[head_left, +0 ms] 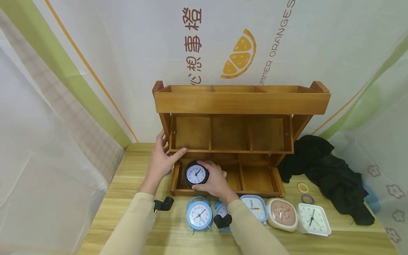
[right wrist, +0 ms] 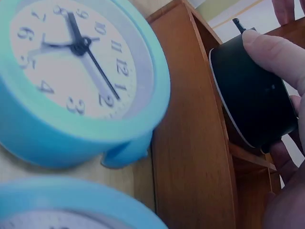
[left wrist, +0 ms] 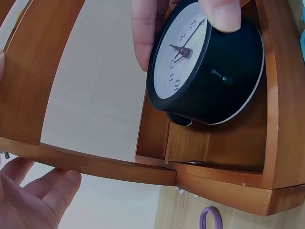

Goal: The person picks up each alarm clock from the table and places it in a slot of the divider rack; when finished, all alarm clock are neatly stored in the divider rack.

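A tiered wooden storage box (head_left: 242, 103) with divided compartments stands opened out on the table. My left hand (head_left: 161, 159) holds its left side, thumb across the front of the middle tier and fingers (left wrist: 57, 188) at the side strut. A round black alarm clock (head_left: 196, 174) with a white face is tilted face-up in the bottom tier's left compartment, low between its walls. My right hand (head_left: 213, 179) grips this clock by its rim; in the right wrist view the thumb (right wrist: 271, 50) lies along its black casing (right wrist: 252, 90).
In front of the box stand two blue alarm clocks (head_left: 199, 215), one partly behind my right wrist. Rightward follow a blue-framed square clock (head_left: 255, 207), a cream clock (head_left: 283, 214) and a white square clock (head_left: 313, 219). Yellow and purple rings (head_left: 307, 198) lie near black cloth (head_left: 331, 177).
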Motion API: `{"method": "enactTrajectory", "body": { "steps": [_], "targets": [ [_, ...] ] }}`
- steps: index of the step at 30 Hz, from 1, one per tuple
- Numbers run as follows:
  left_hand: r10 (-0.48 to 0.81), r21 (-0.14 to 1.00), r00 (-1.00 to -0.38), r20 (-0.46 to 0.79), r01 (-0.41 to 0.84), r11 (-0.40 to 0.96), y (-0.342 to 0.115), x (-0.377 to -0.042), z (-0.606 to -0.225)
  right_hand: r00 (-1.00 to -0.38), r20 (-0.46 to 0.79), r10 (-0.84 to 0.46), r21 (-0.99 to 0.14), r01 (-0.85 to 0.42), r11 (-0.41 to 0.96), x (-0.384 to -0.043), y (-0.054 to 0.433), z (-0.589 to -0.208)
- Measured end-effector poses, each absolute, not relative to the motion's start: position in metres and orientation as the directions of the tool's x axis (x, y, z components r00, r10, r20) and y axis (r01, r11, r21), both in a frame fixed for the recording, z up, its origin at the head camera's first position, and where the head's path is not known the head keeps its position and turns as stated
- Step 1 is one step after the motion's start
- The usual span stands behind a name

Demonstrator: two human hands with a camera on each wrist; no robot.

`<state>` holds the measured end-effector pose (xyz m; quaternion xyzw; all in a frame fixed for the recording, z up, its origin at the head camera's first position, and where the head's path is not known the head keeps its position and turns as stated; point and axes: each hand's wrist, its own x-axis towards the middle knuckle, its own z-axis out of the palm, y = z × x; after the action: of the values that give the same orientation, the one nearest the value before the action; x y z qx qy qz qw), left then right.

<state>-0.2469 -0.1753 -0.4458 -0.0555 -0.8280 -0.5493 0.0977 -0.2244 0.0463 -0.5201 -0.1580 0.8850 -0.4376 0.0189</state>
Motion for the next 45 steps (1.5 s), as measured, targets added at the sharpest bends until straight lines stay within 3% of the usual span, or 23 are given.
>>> {"method": "enactTrajectory", "body": {
  "steps": [45],
  "targets": [
    [-0.004, 0.903, -0.972, 0.235, 0.217, 0.372, -0.175, -0.247, -0.450, -0.962, -0.028, -0.272, -0.676, -0.182, 0.715, -0.227, 0.033, -0.531]
  ]
}}
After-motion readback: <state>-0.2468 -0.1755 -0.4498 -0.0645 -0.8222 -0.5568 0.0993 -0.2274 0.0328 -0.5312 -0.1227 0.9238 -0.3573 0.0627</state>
